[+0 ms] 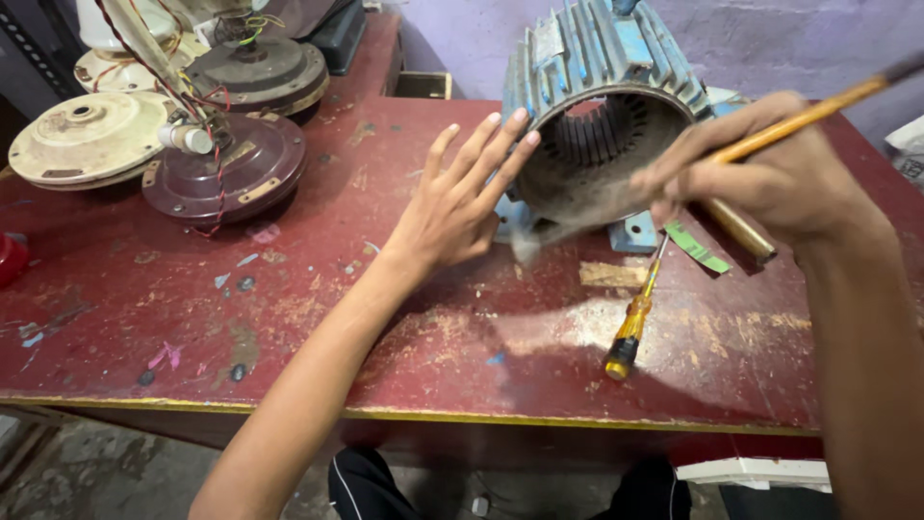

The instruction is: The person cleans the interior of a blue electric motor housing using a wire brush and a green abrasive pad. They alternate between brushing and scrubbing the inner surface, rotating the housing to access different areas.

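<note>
Far left, fan motor housings (226,164) sit stacked on the red table (144,289), well apart from your work. Your left hand (457,207) is spread flat, fingers wide, gripping nothing, fingertips against the rim of the blue motor stator (597,87), which lies on its side at the table's back edge. It looks heavy, rigid cast metal; hold it by the ribbed shell, not the windings. Your right hand (760,178) is closed on a wooden-handled brush (818,111), its bristle end blurred at the opening. A yellow screwdriver (630,327) lies just below.
</note>
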